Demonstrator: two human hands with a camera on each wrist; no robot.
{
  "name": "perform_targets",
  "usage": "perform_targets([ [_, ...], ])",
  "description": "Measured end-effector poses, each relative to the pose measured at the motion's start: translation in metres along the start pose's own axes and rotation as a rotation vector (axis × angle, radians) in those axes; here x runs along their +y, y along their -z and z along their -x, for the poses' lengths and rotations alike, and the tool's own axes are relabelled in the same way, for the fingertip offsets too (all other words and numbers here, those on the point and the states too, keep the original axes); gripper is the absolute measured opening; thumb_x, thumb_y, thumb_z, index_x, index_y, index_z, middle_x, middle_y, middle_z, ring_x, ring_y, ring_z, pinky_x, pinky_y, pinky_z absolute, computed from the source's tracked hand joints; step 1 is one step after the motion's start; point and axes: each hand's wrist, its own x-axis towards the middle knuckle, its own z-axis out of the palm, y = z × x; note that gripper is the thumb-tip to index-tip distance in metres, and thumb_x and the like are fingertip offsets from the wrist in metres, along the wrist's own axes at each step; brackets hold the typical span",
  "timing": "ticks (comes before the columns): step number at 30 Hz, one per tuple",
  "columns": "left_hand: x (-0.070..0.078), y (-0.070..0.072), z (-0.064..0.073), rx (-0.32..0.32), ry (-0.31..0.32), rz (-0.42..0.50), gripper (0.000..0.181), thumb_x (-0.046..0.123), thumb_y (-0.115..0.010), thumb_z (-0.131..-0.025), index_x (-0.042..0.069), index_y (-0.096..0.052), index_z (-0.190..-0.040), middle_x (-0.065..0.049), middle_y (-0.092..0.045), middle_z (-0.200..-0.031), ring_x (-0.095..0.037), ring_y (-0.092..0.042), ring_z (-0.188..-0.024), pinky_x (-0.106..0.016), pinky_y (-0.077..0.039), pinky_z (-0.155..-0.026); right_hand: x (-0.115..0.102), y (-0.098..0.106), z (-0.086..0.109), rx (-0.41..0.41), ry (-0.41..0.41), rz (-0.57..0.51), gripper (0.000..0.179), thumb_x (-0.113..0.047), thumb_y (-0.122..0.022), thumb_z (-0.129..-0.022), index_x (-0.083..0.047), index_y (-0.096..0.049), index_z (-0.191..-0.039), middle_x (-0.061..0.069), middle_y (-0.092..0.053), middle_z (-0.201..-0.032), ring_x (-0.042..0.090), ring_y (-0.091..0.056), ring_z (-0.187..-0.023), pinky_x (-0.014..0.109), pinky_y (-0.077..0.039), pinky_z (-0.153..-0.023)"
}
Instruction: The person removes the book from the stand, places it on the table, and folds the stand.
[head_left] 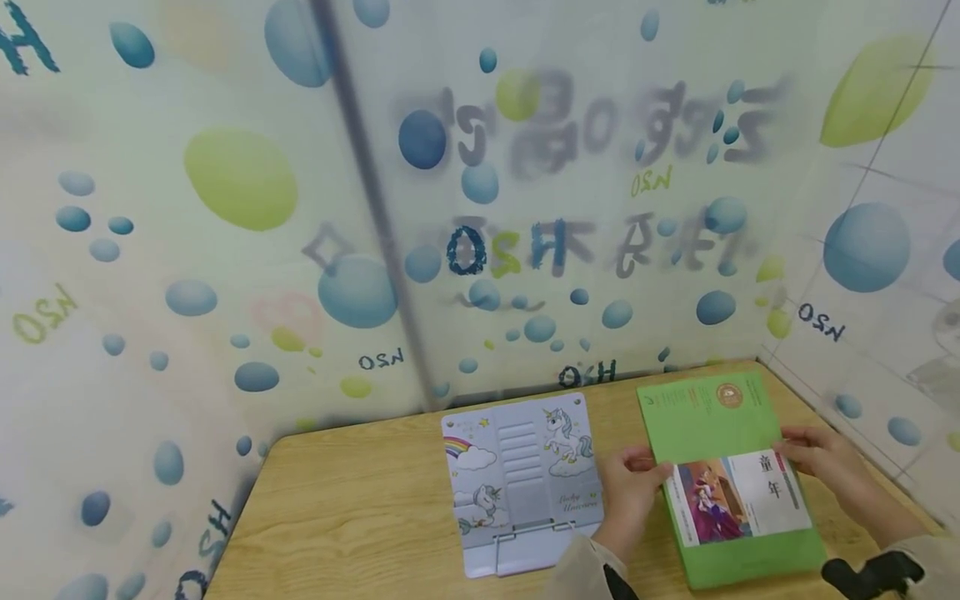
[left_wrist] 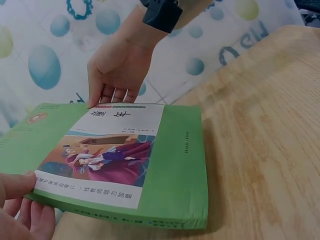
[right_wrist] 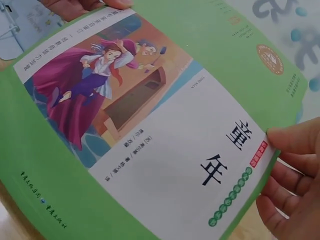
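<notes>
A green paperback book (head_left: pixel 705 425) with a picture and a white title band on its cover lies at the right of the table. My left hand (head_left: pixel 627 498) grips its left edge, thumb on the cover; in the left wrist view the fingers curl beneath. At the opposite edge, my right hand (head_left: pixel 828 468) pinches the book, its thumb by the title band in the right wrist view (right_wrist: pixel 300 182). The left wrist view shows the book (left_wrist: pixel 182 160) tilted, its hand-held side raised. Just left of my left hand is a white unicorn-printed book stand (head_left: pixel 521 496), lying flat.
The wooden table (head_left: pixel 352 500) extends to the left of the stand. Behind it and on both sides hang pale curtains (head_left: pixel 480 333) with blue and green bubble prints. Dark straps (left_wrist: pixel 162 15) sit at the wrists.
</notes>
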Motion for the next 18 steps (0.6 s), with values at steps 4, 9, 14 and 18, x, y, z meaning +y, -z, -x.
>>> perform_targets([
  [4, -0.009, -0.003, 0.001, 0.029, -0.004, -0.033, 0.027, -0.005, -0.078, -0.06, 0.008, -0.063, -0.078, -0.001, -0.055, -0.069, -0.014, -0.052, -0.063, -0.027, -0.048, -0.055, -0.013, -0.005, 0.013, -0.049, -0.011, 0.023, 0.067, -0.027, -0.049, -0.095, 0.026, -0.023, -0.127, 0.031, -0.05, -0.113, -0.004, -0.052, -0.077, 0.029, -0.05, -0.072],
  [9, -0.018, -0.004, 0.002, 0.049, -0.025, -0.034, 0.027, -0.007, -0.078, -0.058, 0.005, -0.063, -0.077, -0.001, -0.055, -0.068, -0.013, -0.052, -0.062, -0.026, -0.048, -0.054, -0.009, -0.007, 0.014, -0.088, -0.062, 0.015, 0.066, -0.027, -0.049, -0.095, 0.025, -0.023, -0.127, 0.033, -0.048, -0.114, -0.003, -0.05, -0.079, 0.031, -0.049, -0.074],
  [14, -0.027, -0.004, 0.001, 0.055, -0.015, -0.062, 0.027, -0.008, -0.077, -0.06, 0.005, -0.062, -0.078, -0.002, -0.053, -0.069, -0.013, -0.051, -0.062, -0.025, -0.048, -0.054, -0.005, -0.01, 0.011, -0.11, -0.101, 0.008, 0.067, -0.028, -0.051, -0.093, 0.023, -0.025, -0.128, 0.034, -0.046, -0.117, 0.002, -0.053, -0.083, 0.037, -0.049, -0.079],
  [18, -0.033, -0.004, 0.0, 0.053, -0.013, -0.076, 0.027, -0.011, -0.075, -0.061, 0.004, -0.061, -0.079, -0.003, -0.052, -0.069, -0.013, -0.05, -0.062, -0.024, -0.047, -0.054, -0.002, -0.012, 0.008, -0.125, -0.102, 0.02, 0.062, -0.025, -0.05, -0.094, 0.024, -0.029, -0.126, 0.025, -0.056, -0.109, 0.012, -0.057, -0.086, 0.041, -0.049, -0.08],
])
